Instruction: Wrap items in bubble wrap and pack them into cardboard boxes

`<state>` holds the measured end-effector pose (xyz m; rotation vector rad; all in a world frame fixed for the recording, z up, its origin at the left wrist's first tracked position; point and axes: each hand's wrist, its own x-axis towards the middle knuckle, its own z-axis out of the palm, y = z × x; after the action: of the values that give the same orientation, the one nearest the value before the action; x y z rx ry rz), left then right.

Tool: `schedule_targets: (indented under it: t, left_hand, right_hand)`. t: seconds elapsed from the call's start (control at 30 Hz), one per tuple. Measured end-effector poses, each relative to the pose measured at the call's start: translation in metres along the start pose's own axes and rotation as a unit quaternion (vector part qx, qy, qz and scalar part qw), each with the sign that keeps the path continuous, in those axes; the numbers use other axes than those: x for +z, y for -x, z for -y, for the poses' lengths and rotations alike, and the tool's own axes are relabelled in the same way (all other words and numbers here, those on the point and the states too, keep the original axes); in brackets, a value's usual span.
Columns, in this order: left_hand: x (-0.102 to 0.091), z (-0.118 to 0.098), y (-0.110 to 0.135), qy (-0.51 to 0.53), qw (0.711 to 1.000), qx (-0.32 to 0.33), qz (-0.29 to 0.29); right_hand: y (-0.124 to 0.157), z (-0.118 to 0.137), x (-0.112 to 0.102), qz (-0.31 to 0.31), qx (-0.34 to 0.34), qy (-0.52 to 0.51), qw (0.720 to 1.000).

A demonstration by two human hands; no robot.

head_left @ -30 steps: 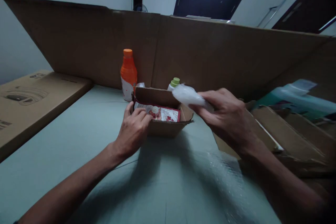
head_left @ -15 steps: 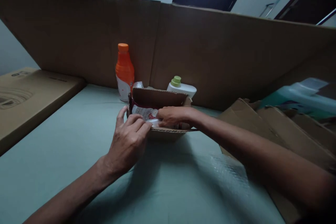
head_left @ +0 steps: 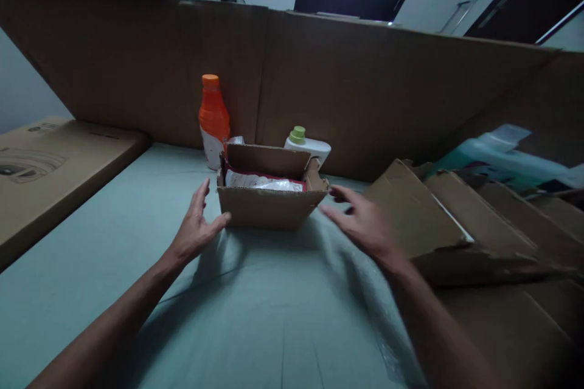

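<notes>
A small open cardboard box (head_left: 269, 206) stands on the pale green table (head_left: 255, 316). Inside it lies a clear plastic-wrapped item (head_left: 267, 183) on top of a red and white packet. My left hand (head_left: 195, 230) is open at the box's left front corner, fingers spread, thumb just touching the corner. My right hand (head_left: 360, 222) is open just right of the box, fingers stretched toward its right flap, holding nothing.
An orange bottle (head_left: 212, 121) and a white bottle with a green cap (head_left: 308, 146) stand behind the box against a tall cardboard wall (head_left: 365, 91). Flattened cardboard pieces (head_left: 456, 225) pile at right. A flat printed carton (head_left: 50, 164) lies at left. Bubble wrap (head_left: 383, 310) lies under my right arm.
My right hand carried the wrapped item into the box, let it go and drew back. My left hand came off the packet and now rests open beside the box.
</notes>
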<state>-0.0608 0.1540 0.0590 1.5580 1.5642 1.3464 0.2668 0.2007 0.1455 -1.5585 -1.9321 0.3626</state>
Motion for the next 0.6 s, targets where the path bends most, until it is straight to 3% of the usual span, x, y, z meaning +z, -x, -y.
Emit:
schedule_targets:
  t: [0.1, 0.17, 0.23, 0.33, 0.4, 0.47, 0.6]
  left_hand:
    - [0.023, 0.004, -0.016, 0.137, 0.989, -0.029, 0.035]
    - [0.041, -0.002, -0.020, 0.187, 0.982, -0.027, 0.029]
    - [0.056, -0.013, -0.011, 0.194, 0.981, -0.022, 0.020]
    - [0.070, -0.033, 0.025, 0.178, 0.983, 0.006, 0.039]
    - [0.067, -0.044, 0.057, 0.161, 0.985, 0.017, 0.058]
    - [0.052, -0.049, 0.087, 0.148, 0.988, -0.006, 0.053]
    - [0.007, -0.041, 0.133, 0.091, 0.992, -0.077, -0.044]
  right_hand:
    - [-0.002, 0.000, 0.059, 0.036, 0.027, -0.106, 0.993]
    - [-0.003, -0.001, 0.074, 0.020, 0.039, -0.151, 0.988]
    - [0.009, -0.011, 0.067, 0.005, 0.048, -0.173, 0.984]
    - [0.050, -0.037, 0.034, -0.030, 0.066, -0.174, 0.982]
    - [0.080, -0.043, 0.016, -0.058, 0.068, -0.167, 0.982]
    - [0.103, -0.031, 0.012, -0.057, 0.047, -0.171, 0.982]
    - [0.109, 0.017, 0.043, 0.023, -0.033, -0.213, 0.976]
